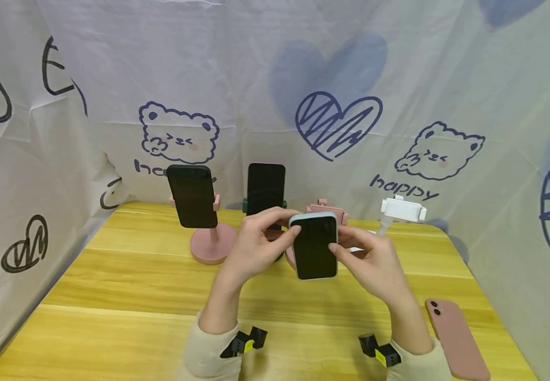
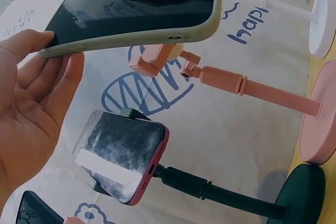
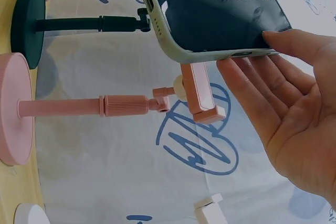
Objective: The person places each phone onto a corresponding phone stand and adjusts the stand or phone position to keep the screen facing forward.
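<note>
Both hands hold one smartphone upright over the table, its dark screen towards me and a pale case round its edge. My left hand pinches its upper left edge, thumb on the screen side. On the opposite edge, my right hand grips with thumb in front and fingers behind. Just behind the phone stands a pink phone stand, its clamp holding nothing. To the left, a green stand carries a phone with a red edge. What the fingertips do behind the held phone is partly hidden in the head view.
Another pink stand at the left bears a dark phone. At the back right is a white stand with a bare clamp. A pink phone lies face down at the right front of the wooden table. Printed cloth hangs behind.
</note>
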Demonstrator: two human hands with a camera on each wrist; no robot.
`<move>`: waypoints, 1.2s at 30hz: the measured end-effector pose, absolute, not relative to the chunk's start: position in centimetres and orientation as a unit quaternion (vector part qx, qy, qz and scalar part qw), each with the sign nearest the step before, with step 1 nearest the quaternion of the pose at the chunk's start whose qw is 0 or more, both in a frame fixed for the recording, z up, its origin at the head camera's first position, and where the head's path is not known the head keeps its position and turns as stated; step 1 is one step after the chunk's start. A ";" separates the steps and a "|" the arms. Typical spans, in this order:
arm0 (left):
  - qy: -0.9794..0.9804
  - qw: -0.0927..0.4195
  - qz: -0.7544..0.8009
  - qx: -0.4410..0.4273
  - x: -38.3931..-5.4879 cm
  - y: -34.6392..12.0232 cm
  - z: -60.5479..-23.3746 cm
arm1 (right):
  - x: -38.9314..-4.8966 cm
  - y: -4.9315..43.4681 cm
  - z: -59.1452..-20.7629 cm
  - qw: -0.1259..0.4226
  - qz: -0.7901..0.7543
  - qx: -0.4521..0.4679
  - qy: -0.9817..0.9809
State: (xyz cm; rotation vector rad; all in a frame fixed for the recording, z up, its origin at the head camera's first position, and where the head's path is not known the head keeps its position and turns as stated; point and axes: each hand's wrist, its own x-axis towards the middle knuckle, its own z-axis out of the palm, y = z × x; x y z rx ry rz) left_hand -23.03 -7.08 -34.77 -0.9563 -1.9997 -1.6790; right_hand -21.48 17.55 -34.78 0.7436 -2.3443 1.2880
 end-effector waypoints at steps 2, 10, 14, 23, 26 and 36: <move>-0.707 0.184 -0.598 -0.329 -23.0 -7.0 -34.7 | -21.5 17.5 -34.8 0.188 0.464 0.262 -0.825; -0.700 0.187 -0.617 -0.307 -23.2 -6.5 -35.0 | -22.1 17.0 -35.2 0.204 0.532 0.274 -0.775; -0.705 0.168 -0.620 -0.300 -23.2 -6.2 -35.2 | -22.2 16.7 -35.4 0.207 0.575 0.271 -0.744; -0.737 0.144 -0.594 -0.288 -23.4 -6.0 -35.7 | -22.3 16.3 -35.7 0.220 0.658 0.193 -0.694; -0.740 0.137 -0.589 -0.295 -23.5 -6.0 -35.7 | -22.4 16.4 -35.6 0.233 0.677 0.176 -0.675; -0.743 0.143 -0.578 -0.307 -23.6 -5.9 -35.7 | -22.6 16.3 -35.6 0.241 0.717 0.153 -0.635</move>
